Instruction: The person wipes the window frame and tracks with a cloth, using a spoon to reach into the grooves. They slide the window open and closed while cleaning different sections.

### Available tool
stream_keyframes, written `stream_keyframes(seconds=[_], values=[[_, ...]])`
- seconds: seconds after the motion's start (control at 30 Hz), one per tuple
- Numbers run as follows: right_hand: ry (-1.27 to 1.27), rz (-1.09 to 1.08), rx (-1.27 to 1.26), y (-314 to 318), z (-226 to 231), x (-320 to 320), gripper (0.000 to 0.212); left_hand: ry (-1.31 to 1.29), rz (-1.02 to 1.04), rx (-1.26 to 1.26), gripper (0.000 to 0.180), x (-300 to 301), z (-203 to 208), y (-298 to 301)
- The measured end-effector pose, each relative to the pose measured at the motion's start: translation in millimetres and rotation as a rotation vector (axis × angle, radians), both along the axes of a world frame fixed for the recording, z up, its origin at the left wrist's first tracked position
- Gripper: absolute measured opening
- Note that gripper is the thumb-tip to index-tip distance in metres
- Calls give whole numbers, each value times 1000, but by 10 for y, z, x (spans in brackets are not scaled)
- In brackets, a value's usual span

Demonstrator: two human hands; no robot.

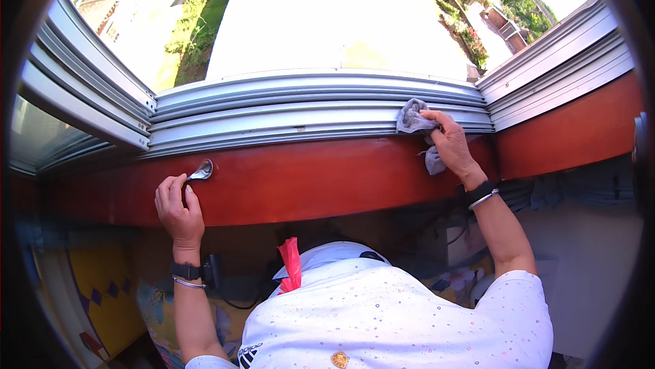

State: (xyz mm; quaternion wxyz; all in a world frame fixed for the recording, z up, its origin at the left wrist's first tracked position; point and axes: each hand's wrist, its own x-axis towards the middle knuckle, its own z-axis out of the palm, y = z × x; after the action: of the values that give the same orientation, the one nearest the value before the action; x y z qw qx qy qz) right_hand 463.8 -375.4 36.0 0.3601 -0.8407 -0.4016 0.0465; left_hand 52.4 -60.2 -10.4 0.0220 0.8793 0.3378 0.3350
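**Cloth worked along window track as other hand braced on the sill**

A person in a white speckled shirt (409,314) leaned over a polished red-brown wooden sill (307,181), both arms stretched forward. The left hand (179,209) lay flat on the sill's near edge, fingers (170,186) curled loosely and holding nothing, seemingly planted there for balance. Just past those fingertips rested a metal spoon (202,170), bowl up, touching the wood but apart from the hand.

Further along, the right hand (450,144) was closed around a grey cloth (413,118). Its fingers bunched the fabric and pressed it into the aluminium window track (307,113), while a loose tail of cloth hung below the palm over the sill. The grip looked suited to pushing the cloth into the grooves between the rails.

No container was in view; the track's channels were the only hollows, and what lay in them could not be made out. Beyond the fingers, past the open frame, a pale roof (327,21) and sunlit gardens spread out below.
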Motion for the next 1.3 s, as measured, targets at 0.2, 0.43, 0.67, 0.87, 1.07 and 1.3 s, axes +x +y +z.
stream_keyframes(seconds=[0.2, 0.43, 0.67, 0.87, 1.07, 1.3], values=[[-338, 362, 10, 741, -136, -563, 30, 5, 14, -31, 22, -11, -22, 14], [-323, 575, -59, 1271, -259, -1202, 51, -2, -3, -46, 23, -30, -94, 43], [-231, 494, -152, 459, -215, -657, 51, -1, -13, -43, 23, -55, -54, 14], [-256, 216, -92, -445, -193, 57, 52, 14, 2, -47, 24, -43, -82, 49], [-252, -166, -96, -1146, -197, 756, 50, -17, 23, 1, 22, -131, 57, 48], [-228, -388, -122, -1421, -453, 898, 47, 32, 44, -92, 26, -83, -180, 83]])
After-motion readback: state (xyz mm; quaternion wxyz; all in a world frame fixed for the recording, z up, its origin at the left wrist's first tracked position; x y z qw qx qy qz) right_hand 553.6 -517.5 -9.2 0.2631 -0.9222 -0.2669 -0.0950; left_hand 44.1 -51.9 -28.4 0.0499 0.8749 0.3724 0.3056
